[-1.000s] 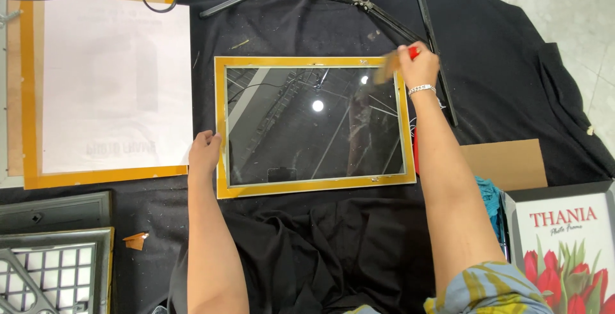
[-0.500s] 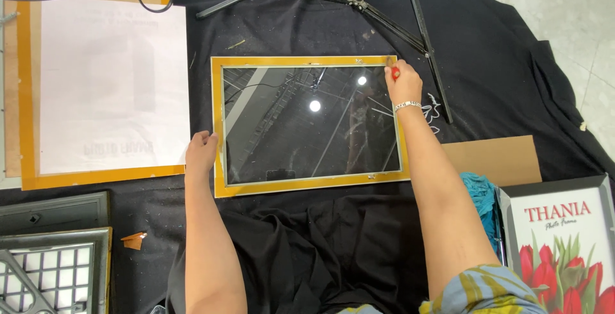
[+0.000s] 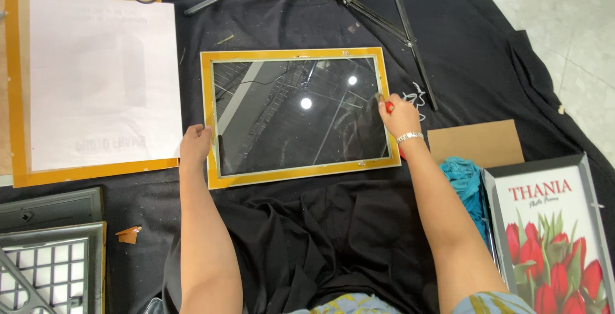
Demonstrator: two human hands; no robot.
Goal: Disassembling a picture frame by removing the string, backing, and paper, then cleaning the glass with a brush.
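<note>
Black cloth point(image 3: 307, 237) spread over pale tiled floor point(image 3: 551, 7).
On the cloth I see: orange-edged glass frame point(image 3: 298, 117), orange board with white sheet point(image 3: 90, 83), brown card point(image 3: 475, 142), dark stand legs point(image 3: 359, 0), flower-print frame point(image 3: 554, 231), grey frames point(image 3: 51, 250).

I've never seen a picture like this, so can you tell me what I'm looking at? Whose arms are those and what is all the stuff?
The camera sits on a person's head and looks down, so the two arms are that person's own. They work over a black cloth spread on the floor. In the middle lies a picture frame with a yellow-orange border and shiny glass that mirrors the ceiling lights. The left hand rests on the frame's left edge. The right hand is at the right edge, holding a small red-handled tool; I cannot tell what kind. To the left lies a backing board with white paper on it. At the right are a piece of cardboard, a blue cloth and a framed picture of red tulips.
</note>
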